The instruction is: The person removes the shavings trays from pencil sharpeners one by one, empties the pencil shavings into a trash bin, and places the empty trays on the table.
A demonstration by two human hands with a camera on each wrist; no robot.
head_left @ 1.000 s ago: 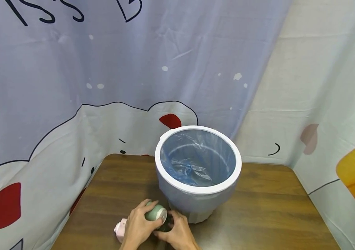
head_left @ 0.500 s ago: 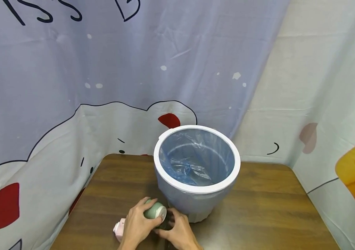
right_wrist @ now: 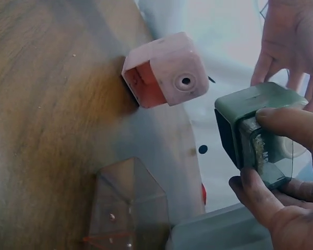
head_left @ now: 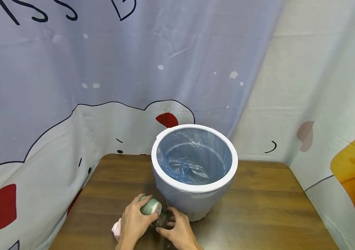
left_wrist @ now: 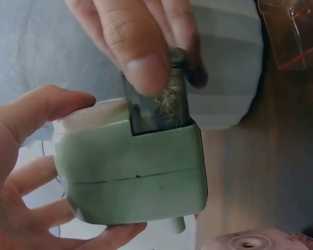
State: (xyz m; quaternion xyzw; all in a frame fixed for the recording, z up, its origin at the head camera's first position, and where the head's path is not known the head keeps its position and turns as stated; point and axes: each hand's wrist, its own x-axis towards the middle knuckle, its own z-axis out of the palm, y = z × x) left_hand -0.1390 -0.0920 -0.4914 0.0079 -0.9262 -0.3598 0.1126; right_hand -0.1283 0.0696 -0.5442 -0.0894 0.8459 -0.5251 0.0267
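Note:
My left hand [head_left: 133, 220] grips a green pencil sharpener [left_wrist: 135, 172] around its body, above the wooden table and just in front of the bin. The fingers and thumb of my right hand [head_left: 179, 229] pinch the sharpener's clear dark shavings drawer [right_wrist: 274, 169]. Part of that drawer sticks out of the housing in the left wrist view, with pale shavings behind its wall. A pink pencil sharpener [right_wrist: 172, 73] stands on the table beside my left hand, its drawer slot hollow. Its hole faces the right wrist camera.
A white bin [head_left: 194, 189] lined with a bluish plastic bag stands right beyond my hands. A clear pinkish drawer [right_wrist: 130, 200] lies on the wooden table [head_left: 265, 208] near the bin's base. A printed curtain [head_left: 133, 69] hangs behind.
In the head view, more of the drawer and its shavings shows between my hands. The green sharpener has shifted slightly left, and the whole view has drifted a little.

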